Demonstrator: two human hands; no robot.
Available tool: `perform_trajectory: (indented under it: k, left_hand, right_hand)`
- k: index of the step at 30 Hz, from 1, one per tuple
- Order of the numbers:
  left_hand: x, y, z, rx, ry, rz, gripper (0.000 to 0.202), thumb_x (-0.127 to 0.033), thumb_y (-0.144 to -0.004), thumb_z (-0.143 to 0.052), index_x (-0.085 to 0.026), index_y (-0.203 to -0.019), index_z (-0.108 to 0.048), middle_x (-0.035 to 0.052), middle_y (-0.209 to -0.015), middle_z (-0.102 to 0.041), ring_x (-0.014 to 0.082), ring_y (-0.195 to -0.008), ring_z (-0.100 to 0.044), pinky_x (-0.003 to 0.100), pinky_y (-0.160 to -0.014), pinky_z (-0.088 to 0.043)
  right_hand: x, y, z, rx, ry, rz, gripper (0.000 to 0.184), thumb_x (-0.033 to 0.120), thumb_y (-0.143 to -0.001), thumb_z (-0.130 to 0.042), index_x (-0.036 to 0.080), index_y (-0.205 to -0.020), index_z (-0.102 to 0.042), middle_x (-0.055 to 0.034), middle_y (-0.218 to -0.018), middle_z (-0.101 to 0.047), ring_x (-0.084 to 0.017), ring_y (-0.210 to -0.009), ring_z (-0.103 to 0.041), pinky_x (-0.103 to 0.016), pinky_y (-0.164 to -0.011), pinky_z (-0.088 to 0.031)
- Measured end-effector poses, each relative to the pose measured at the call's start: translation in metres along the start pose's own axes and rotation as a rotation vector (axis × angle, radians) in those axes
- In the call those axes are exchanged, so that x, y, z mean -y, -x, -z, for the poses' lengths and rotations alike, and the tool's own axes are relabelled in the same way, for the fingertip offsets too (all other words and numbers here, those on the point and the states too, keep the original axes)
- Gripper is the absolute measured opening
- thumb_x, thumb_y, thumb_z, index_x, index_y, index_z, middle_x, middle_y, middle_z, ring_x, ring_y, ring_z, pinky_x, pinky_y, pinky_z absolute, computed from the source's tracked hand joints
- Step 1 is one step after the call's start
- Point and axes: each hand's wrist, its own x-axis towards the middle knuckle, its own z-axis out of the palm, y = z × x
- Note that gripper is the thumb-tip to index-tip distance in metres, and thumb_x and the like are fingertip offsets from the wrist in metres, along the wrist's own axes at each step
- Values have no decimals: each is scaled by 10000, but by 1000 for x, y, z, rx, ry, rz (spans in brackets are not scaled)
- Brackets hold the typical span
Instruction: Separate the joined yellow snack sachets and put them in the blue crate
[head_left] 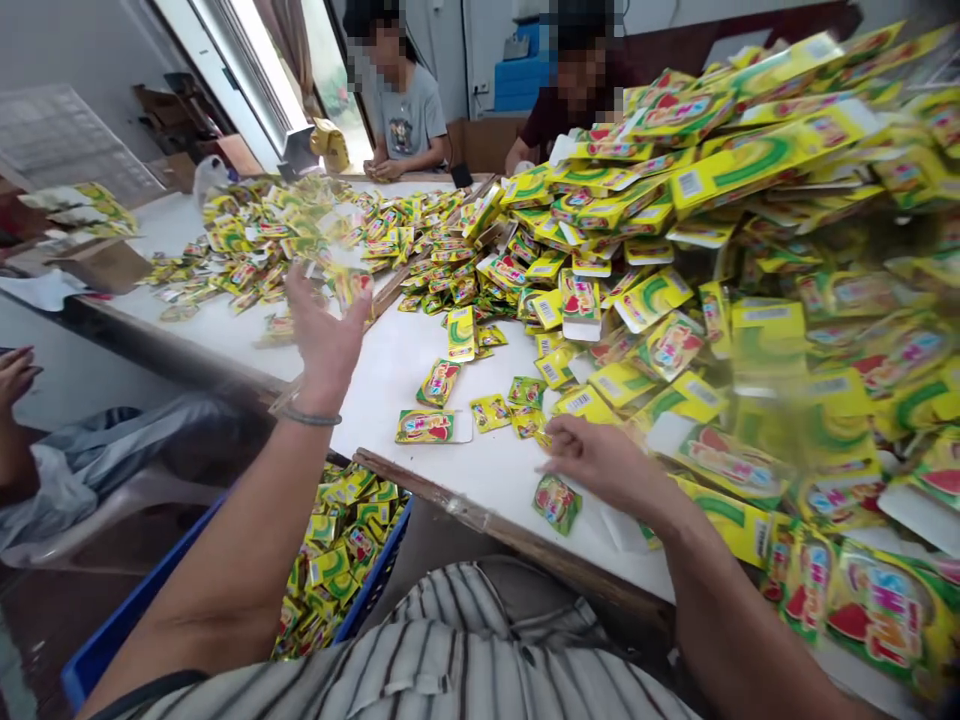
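- Sachets (490, 412): a few lie on the table (495, 475), just left of the right hand (592, 458), with another nearer the edge.
- Right fingers are curled narrow; can't tell if they're pinching one.
- Left hand (328, 335) is raised, fingers wide.
- Picking-up step, I'd guess; calls for a clean pinch, box (433, 427) further left.

Yellow-green packet (879, 612), lettering "TU…NS", middle letter unclear

We wear a whitish shirt (420, 675) with dark stripes and a thin greyish band (311, 417) around our left wrist (321, 394).
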Motion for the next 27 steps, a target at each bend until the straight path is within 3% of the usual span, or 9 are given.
perform_trajectory:
  k: [2,4,6,8,13,16,19,22,27]
  left_hand:
    - [-12,23,-10,166,-154,-38,521,-430,-763,-683,-172,-1180,-508,96,-1106,-588,231,-995,-569,355,-853,-464]
    - [-25,63,-27,495,-300,-86,364,-416,-793,-637,-146,-1035,-603,98,-981,-612,250,-963,-573,372,-855,-456]
    - [-35,101,-48,712,-459,-141,371,-449,-773,-644,-131,-963,-645,132,-982,-606,296,-1009,-549,401,-870,-438]
    - [-40,125,-64,809,-572,-184,411,-473,-733,-678,-117,-937,-653,170,-1038,-593,348,-1074,-508,437,-877,-420]
    - [-32,129,-72,812,-413,-95,223,-303,-756,-663,-150,-907,-603,123,-954,-626,288,-953,-558,381,-781,-430]
    - [-25,127,-61,819,9,147,146,-260,-767,-630,-178,-866,-562,12,-710,-599,180,-672,-561,292,-630,-415]
    - [-28,139,-47,894,457,442,289,-359,-682,-728,-175,-823,-555,-44,-580,-548,126,-543,-517,243,-548,-387]
    - [-38,156,-36,914,722,644,390,-420,-617,-785,-154,-824,-589,-32,-605,-597,103,-543,-528,226,-555,-405]
    - [-48,168,-33,854,849,722,420,-401,-573,-828,-147,-823,-606,3,-742,-672,115,-666,-598,242,-677,-469]
  right_hand:
    - [2,3,-7,107,235,36,389,227,-684,-736,184,-1053,-621,-91,-1004,-684,-236,-913,-623,-301,-745,-448]
    - [2,3,-15,174,407,65,411,170,-658,-746,155,-1052,-632,-132,-1075,-662,-276,-1017,-591,-320,-800,-424]
    - [1,1,-22,232,462,60,328,177,-672,-735,148,-987,-650,-123,-991,-679,-268,-948,-607,-304,-750,-412]
    - [0,-2,-24,272,408,45,212,202,-700,-715,163,-901,-661,-86,-887,-686,-231,-834,-616,-274,-673,-389]
    - [-1,-8,-18,9,82,16,127,267,-790,-643,196,-895,-660,-33,-829,-661,-169,-755,-579,-246,-648,-367]
    - [-1,-13,-18,-149,-95,-33,166,297,-806,-612,201,-936,-648,11,-671,-602,-148,-630,-524,-247,-602,-354]
    - [0,-16,-24,-243,-297,-84,218,335,-770,-629,200,-941,-628,38,-590,-540,-143,-570,-483,-248,-553,-352]
    - [1,-20,-34,-275,-494,-103,261,357,-731,-645,192,-928,-604,19,-665,-591,-147,-607,-524,-260,-575,-410]
    - [9,-26,-41,-271,-622,-118,343,408,-669,-679,185,-908,-573,-36,-790,-664,-182,-716,-618,-309,-663,-501]
